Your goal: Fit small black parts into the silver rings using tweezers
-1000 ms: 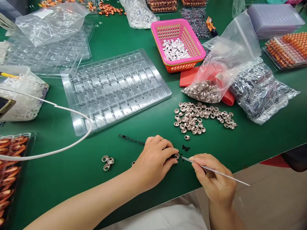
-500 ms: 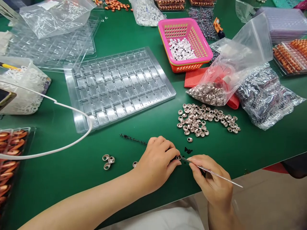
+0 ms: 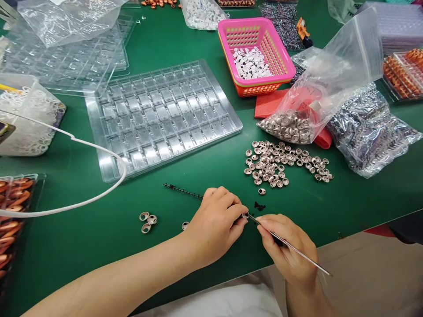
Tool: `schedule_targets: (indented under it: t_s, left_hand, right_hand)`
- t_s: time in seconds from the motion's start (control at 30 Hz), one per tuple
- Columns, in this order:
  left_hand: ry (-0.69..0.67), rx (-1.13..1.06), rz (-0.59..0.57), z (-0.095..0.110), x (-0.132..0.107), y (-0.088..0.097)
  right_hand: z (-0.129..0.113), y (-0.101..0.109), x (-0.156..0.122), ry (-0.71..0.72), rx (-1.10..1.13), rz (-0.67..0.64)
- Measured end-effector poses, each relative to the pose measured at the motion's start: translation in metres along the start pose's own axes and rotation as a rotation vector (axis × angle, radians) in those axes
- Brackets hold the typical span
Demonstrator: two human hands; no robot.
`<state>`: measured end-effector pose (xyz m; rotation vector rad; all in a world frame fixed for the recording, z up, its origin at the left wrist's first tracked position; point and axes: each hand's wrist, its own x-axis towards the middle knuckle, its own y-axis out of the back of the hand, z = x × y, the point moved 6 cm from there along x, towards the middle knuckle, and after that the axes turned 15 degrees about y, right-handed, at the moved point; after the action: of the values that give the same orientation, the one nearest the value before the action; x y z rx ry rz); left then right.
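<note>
My left hand (image 3: 214,224) rests on the green table near its front edge and pinches a small metal ring (image 3: 245,215) between thumb and forefinger. My right hand (image 3: 287,248) grips a thin metal pick (image 3: 291,247) whose tip touches that ring. A black toothed strip (image 3: 181,191) runs out from under my left hand. Tiny black bits (image 3: 259,206) lie just beyond the ring. Three finished rings (image 3: 147,221) sit to the left, one more (image 3: 185,226) by my wrist. A loose heap of metal rings (image 3: 280,163) lies ahead on the right.
A clear compartment tray (image 3: 158,114) lies in the middle. Behind it stand a pink basket (image 3: 257,53) of white pieces, an open bag of rings (image 3: 297,119), and a bag of dark parts (image 3: 366,127). A white cable (image 3: 82,145) loops at left beside trays of orange parts (image 3: 13,211).
My right hand has moved in towards my left, bringing the pick's tip onto the ring. The pick's free end has tilted lower. The left hand has stayed put.
</note>
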<state>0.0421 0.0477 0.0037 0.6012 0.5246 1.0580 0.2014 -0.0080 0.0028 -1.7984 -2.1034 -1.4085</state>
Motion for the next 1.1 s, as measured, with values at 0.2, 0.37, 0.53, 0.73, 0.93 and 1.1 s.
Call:
schedule_targets:
  t_s: [0.2, 0.37, 0.53, 0.73, 0.93, 1.1]
  left_hand:
    - [-0.016, -0.002, 0.006, -0.0002, -0.0006, -0.0001]
    - [-0.014, -0.004, -0.001, -0.0016, -0.0008, -0.0008]
    - [-0.027, -0.007, 0.01, -0.0021, -0.002, -0.0008]
    - [-0.062, -0.016, 0.03, -0.0012, -0.0024, -0.001]
    - [-0.156, 0.051, 0.0, -0.0002, -0.0031, -0.001]
    - [-0.267, 0.127, -0.031, 0.002, -0.0039, 0.0015]
  right_hand:
    - [-0.0008, -0.001, 0.001, 0.02, -0.008, -0.011]
    - [-0.0011, -0.0021, 0.0015, 0.023, -0.005, -0.018]
    - [-0.002, -0.0021, 0.0016, 0.037, -0.019, -0.014]
    - [-0.0034, -0.0019, 0.0036, 0.049, -0.012, -0.009]
    - [-0.003, -0.0017, 0.0025, 0.051, -0.019, 0.003]
    - [-0.0041, -0.0019, 0.0043, 0.042, -0.004, 0.001]
